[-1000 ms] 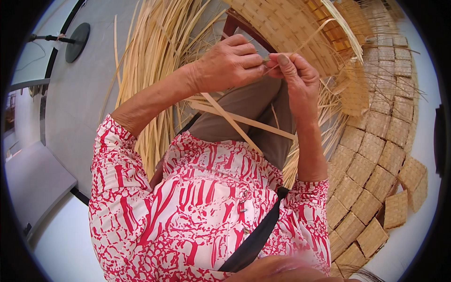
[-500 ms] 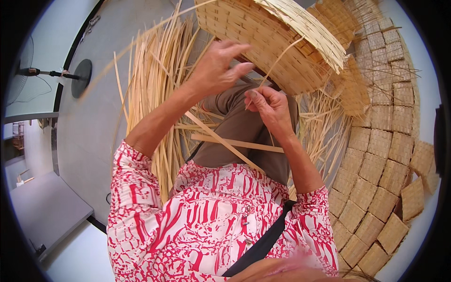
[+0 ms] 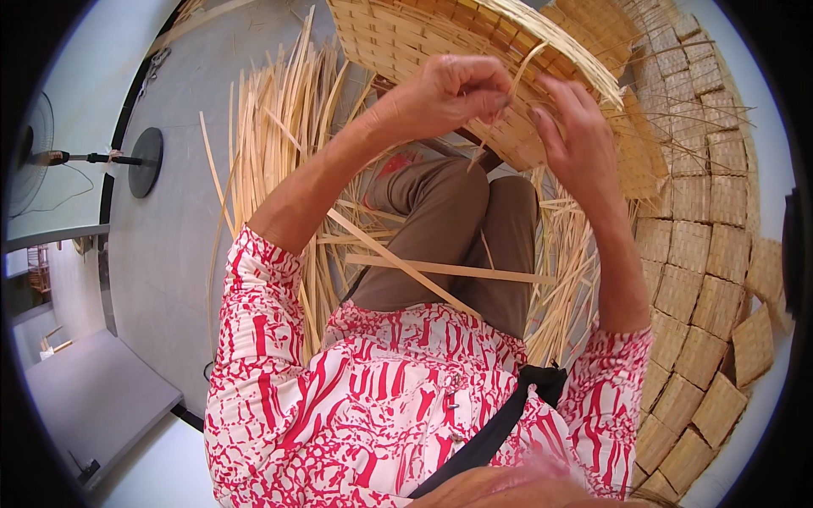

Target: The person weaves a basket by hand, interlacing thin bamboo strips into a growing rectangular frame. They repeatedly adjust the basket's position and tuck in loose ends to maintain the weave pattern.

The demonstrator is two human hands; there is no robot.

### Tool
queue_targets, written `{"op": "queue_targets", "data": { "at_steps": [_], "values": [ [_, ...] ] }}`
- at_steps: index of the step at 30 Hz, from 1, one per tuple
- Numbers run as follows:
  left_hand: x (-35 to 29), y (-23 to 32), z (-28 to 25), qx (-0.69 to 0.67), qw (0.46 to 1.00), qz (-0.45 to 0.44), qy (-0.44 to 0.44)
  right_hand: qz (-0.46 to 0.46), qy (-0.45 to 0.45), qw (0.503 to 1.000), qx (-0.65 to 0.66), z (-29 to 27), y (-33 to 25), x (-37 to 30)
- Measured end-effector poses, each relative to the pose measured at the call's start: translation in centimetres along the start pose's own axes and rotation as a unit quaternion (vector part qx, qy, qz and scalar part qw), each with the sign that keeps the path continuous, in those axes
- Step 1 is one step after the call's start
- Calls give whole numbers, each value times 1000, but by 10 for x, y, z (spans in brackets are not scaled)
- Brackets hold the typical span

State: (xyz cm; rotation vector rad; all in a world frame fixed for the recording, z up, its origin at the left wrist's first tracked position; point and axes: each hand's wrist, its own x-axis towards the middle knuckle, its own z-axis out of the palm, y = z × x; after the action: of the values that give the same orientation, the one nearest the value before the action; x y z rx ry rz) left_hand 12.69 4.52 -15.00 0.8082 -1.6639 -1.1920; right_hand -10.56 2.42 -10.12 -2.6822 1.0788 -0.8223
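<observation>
A large woven basket point(image 3: 381, 42) of pale splints stands tilted ahead of my knees, its rim rising to the right. A thin strip point(image 3: 530, 56) curves out from near that rim, and its loose end dangles beneath my left hand. My left hand point(image 3: 461, 91) is closed in a pinch around this strip, in front of the basket's side. To the right of it, my right hand point(image 3: 580, 135) is raised by the basket wall with thumb and fingers apart, nothing visible between them. Two flat strips point(image 3: 449, 267) cross over my lap.
Long loose splints point(image 3: 271, 144) are heaped on the floor to the left, with more strips point(image 3: 567, 262) at my right. Rows of small woven pieces point(image 3: 694, 288) cover the right side. A standing fan point(image 3: 146, 162) and a grey table point(image 3: 102, 385) are at far left.
My right hand has let go of the strip and moved up and right, fingers spreading. My left hand has moved right and now pinches the strip. The view has shifted slightly.
</observation>
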Motion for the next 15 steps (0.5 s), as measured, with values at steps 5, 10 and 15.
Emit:
{"op": "queue_targets", "data": {
  "at_steps": [5,10,15],
  "values": [
    [26,21,-16,166,982,82,41,98,-217,959,154,34,64,55],
    [29,15,-7,174,965,155,119,176,-311,900,249,29,47,66],
    [39,17,-2,159,936,283,138,179,-295,896,279,29,47,44]
  ]
}}
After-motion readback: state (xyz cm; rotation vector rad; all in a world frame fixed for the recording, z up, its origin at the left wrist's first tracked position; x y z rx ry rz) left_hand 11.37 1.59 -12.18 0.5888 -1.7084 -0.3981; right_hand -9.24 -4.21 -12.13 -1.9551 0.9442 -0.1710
